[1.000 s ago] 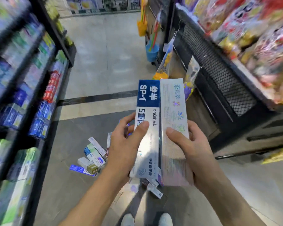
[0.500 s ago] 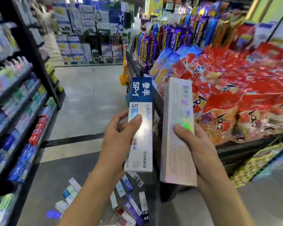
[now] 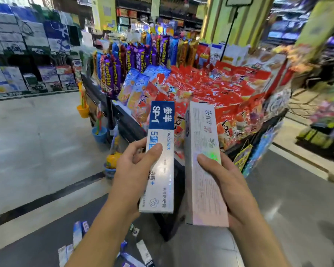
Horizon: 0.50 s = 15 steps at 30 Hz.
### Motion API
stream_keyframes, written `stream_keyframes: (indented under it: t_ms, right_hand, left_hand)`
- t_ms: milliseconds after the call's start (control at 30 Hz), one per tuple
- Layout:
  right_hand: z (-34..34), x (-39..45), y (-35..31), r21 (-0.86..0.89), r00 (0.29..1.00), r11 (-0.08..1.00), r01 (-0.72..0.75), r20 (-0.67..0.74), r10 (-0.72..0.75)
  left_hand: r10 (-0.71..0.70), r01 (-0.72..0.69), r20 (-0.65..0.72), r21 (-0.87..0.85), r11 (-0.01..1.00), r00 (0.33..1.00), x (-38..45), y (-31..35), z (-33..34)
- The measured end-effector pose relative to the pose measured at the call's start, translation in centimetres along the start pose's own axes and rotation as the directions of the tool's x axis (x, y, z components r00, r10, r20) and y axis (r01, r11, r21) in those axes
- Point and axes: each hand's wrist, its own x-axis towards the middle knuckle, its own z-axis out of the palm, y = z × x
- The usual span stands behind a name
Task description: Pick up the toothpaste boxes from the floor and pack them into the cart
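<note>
Before snack bags (image 3: 210, 87), each hand (image 3: 132, 170) (image 3: 229, 182) grips a toothpaste box (image 3: 160, 157) (image 3: 204, 162).

We see the floor (image 3: 37, 143), pale tile crossed by a dark stripe, darker near us. Loose toothpaste boxes (image 3: 143, 251) lie scattered on it at the bottom edge, below a snack display (image 3: 201, 89).

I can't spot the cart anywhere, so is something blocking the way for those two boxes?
Cannot tell: no cart is in view. The left hand holds the blue-and-white toothpaste box, the right hand the pale pink toothpaste box; a snack display bin stands just beyond them.
</note>
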Motion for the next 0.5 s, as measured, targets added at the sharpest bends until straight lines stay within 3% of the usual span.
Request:
stream_keyframes:
  t_ms: [133,267,400,500]
  right_hand:
    - [0.6,-4.4,0.3,0.026,0.976,0.998,0.062,-0.21,-0.055]
    - [0.4,-9.9,0.8,0.037,0.905,0.993,0.11,-0.416,-0.085]
    - [-0.7,-17.0,1.0,0.032,0.792,0.987,0.155,-0.601,-0.105]
    - [-1.7,-23.0,1.0,0.007,0.666,0.979,0.205,-0.734,-0.134]
  left_hand:
    - [-0.048,0.042,0.162,0.038,0.998,0.986,-0.9,0.1,-0.1]
    - [-0.13,0.121,0.339,0.046,0.992,0.932,-3.2,-0.2,0.6]
    - [-0.2,0.201,0.525,0.057,0.978,0.827,-7.2,-1.0,3.0]
    - [-0.238,0.221,0.643,0.109,0.969,0.728,-11.2,-2.1,5.6]
